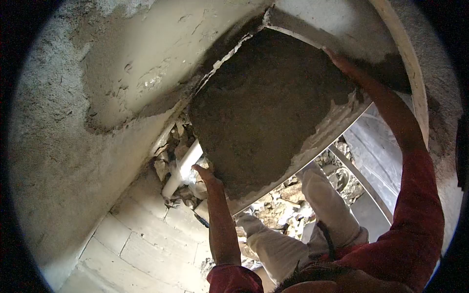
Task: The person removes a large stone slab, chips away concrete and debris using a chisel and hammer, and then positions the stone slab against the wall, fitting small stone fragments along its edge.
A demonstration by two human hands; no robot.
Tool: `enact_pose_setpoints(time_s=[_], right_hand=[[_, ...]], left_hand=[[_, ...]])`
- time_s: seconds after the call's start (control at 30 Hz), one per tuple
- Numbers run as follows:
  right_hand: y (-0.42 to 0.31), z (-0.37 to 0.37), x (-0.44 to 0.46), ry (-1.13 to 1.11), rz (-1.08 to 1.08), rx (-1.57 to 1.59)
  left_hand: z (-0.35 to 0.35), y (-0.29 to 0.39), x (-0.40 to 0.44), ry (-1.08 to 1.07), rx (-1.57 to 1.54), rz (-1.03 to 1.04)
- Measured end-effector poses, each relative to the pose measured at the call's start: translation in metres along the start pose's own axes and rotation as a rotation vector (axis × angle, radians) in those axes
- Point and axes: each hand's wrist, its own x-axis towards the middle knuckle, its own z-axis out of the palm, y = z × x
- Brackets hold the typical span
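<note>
Two hands at a mortar-coated slab, by the wall corner.
The left hand (204, 175) is at the slab's (268, 107) left edge, the right hand (337, 61) at its right edge, that arm bent around. They are wide apart; finger grip cannot be told. Wet-patched walls (132, 73) rise above; rubble (286, 205) and a pale pipe (183, 171) lie beyond the edge of the tiled floor (146, 232).

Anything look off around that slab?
Two things: the dark coating on the slab stops raggedly short of its lower-right edge, leaving a pale strip, so it looks uneven; and broken rubble lies loose below it and around the white pipe, untidy beside the flat blocks.
</note>
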Motion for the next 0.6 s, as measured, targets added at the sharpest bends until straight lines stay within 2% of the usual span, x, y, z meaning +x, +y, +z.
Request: enact_pose_setpoints(time_s=[0.07, 0.13, 0.2, 0.23, 0.3, 0.4, 0.5, 0.6], right_hand=[[0.008, 0.0, 0.003, -0.041, 0.028, -0.056], [-0.014, -0.008, -0.004, -0.03, 0.15, -0.111], [-0.021, -0.015, -0.001, -0.022, 0.233, -0.191], [-0.024, -0.018, 0.002, -0.017, 0.262, -0.24], [-0.028, -0.018, 0.002, 0.008, 0.262, -0.259], [-0.025, -0.021, 0.008, -0.054, 0.207, -0.334], [-0.029, -0.023, 0.004, -0.12, 0.148, -0.245], [-0.052, -0.028, -0.026, -0.093, 0.069, -0.231]], left_hand=[[-0.004, 0.0, -0.004, -0.002, 0.005, -0.031], [0.005, 0.007, -0.015, -0.052, -0.011, -0.084], [0.011, 0.011, -0.022, -0.155, -0.062, -0.16], [0.01, 0.011, -0.019, -0.108, -0.033, -0.155], [0.005, 0.015, -0.016, -0.012, 0.028, -0.142], [0.044, 0.04, -0.065, -0.057, 0.265, -0.001], [0.007, 0.036, -0.027, -0.173, 0.628, 0.08], [-0.04, 0.023, 0.037, -0.224, 0.711, 0.031]])
